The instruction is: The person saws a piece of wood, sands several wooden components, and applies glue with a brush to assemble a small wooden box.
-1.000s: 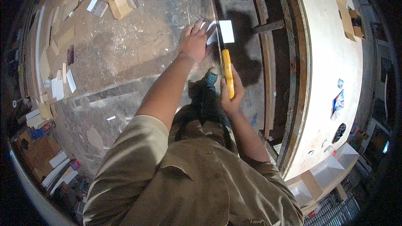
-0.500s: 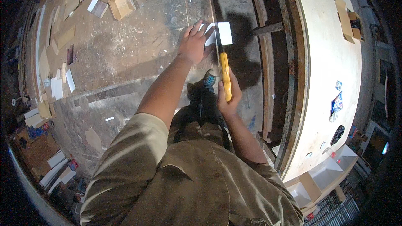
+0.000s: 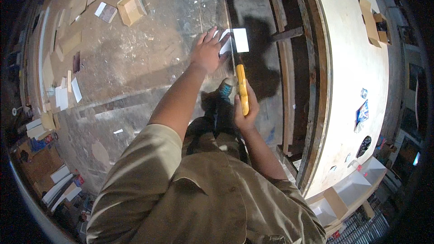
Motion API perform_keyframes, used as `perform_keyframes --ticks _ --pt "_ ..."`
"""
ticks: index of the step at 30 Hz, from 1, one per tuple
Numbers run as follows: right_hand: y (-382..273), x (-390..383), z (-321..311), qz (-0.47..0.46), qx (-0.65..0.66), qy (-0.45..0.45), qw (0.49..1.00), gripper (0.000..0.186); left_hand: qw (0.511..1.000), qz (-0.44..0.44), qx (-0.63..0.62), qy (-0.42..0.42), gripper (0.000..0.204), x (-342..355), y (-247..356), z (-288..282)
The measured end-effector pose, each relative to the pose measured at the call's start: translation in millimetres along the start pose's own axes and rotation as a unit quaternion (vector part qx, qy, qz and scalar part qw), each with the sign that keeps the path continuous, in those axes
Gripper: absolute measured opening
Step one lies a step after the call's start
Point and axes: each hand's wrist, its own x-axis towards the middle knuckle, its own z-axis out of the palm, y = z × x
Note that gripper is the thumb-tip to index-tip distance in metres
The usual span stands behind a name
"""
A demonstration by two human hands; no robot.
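My left hand (image 3: pixel 207 52) lies with fingers spread on a white rectangular piece (image 3: pixel 240 40) at the worn board's (image 3: pixel 181 40) edge. My right hand (image 3: pixel 248 108) grips the yellow handle (image 3: pixel 241 79) of a saw whose long dark blade runs away from me across the white piece, just right of my left fingers. Part of the piece is hidden under that hand. Below, my shoe (image 3: pixel 224 88) shows on the surface between my forearms.
Cardboard offcuts and an open box (image 3: pixel 130 10) lie at upper left. To my right, timber rails (image 3: pixel 287 95) with dark gaps border a pale panel (image 3: pixel 348 63) holding a folded carton (image 3: pixel 371 22) and small wrappers. A compartmented box (image 3: pixel 327 208) stands at lower right.
My right hand and the saw have moved back toward me. The white piece and my left hand sit slightly nearer me in the picture.
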Motion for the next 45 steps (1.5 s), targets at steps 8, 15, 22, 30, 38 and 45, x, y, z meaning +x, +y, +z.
perform_keyframes --ticks 8,15,22,30,38,45 --pt "-2 -5 0 0.008 0.006 0.001 1.0 0.048 0.998 -0.018 0.023 -0.06 0.064 6 3 -13" --pt "-2 -7 3 0.003 -0.006 0.0 1.0 0.05 0.992 -0.027 0.025 -0.118 0.052 4 5 -21" --pt "-4 -2 5 0.043 -0.001 -0.015 0.999 0.05 0.999 -0.007 0.024 -0.041 0.072 2 0 -5" --pt "-2 -5 2 0.056 0.015 -0.023 0.998 0.054 1.0 0.0 -0.01 -0.013 0.068 5 0 -2" --pt "-7 -11 -5 0.073 -0.013 -0.04 0.996 0.056 0.999 0.02 0.006 0.027 0.067 4 2 0" --pt "-6 -15 -9 0.064 0.02 -0.034 0.997 0.055 1.0 -0.01 0.01 -0.011 0.072 6 4 -4"
